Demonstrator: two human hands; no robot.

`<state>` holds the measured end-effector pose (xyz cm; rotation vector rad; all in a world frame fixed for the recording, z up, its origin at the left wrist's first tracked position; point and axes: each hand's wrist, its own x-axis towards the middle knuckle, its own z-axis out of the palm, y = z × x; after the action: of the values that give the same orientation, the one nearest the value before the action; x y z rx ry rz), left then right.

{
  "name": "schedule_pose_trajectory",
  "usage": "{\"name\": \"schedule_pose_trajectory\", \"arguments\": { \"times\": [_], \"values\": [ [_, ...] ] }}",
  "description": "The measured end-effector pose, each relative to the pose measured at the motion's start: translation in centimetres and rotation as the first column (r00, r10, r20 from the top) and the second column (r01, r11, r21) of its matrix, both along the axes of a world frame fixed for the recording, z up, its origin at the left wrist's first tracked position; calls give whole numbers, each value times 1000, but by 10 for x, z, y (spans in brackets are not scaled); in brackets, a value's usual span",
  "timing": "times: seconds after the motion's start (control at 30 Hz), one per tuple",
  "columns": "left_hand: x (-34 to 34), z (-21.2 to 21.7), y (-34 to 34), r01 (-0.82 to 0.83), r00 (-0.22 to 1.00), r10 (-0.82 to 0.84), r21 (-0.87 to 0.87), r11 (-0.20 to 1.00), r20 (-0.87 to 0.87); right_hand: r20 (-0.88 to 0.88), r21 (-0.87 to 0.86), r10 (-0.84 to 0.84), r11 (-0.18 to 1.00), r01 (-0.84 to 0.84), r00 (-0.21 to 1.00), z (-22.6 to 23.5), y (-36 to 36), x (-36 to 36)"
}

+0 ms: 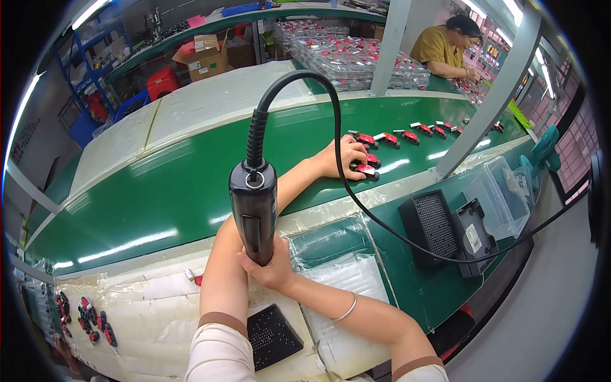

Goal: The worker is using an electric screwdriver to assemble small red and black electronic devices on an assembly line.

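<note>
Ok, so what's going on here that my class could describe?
A person's right hand holds a black corded hand tool upright. The left hand is on the green surface, at a cluster of small red-and-black pieces; whether it grips one is unclear. A row of similar pieces lies beyond. Farther off, a co-worker looks down.

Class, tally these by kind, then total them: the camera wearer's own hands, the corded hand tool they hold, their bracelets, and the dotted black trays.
Hands: 2 (left hand, right hand)
Corded tool: 1
Bracelet: 1
Dotted black trays: 2
Total: 6
</note>
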<state>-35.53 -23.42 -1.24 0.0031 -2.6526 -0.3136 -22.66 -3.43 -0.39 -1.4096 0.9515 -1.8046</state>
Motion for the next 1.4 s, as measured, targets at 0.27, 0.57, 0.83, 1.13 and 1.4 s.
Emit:
{"name": "schedule_pose_trajectory", "arguments": {
  "times": [0.27,0.57,0.83,1.13,1.4],
  "values": [
    [69,18,-3,-6,1000,9,143,990,-19,-130,-120,-4,993,-12,992,-5,3,0],
    [313,60,76,-543,837,547,116,832,-6,66,57,123,990,-127,990,-19,-2,-1],
    [450,46,239,-720,692,693,130,682,202,73,-210,271,945,-250,960,28,-3,3],
    [375,13,246,-653,757,647,58,755,88,5,-132,262,957,-259,965,31,0,-6],
    [339,-4,233,-611,791,610,5,792,-43,95,-205,219,959,-196,971,27,2,-2]
  ]
}}
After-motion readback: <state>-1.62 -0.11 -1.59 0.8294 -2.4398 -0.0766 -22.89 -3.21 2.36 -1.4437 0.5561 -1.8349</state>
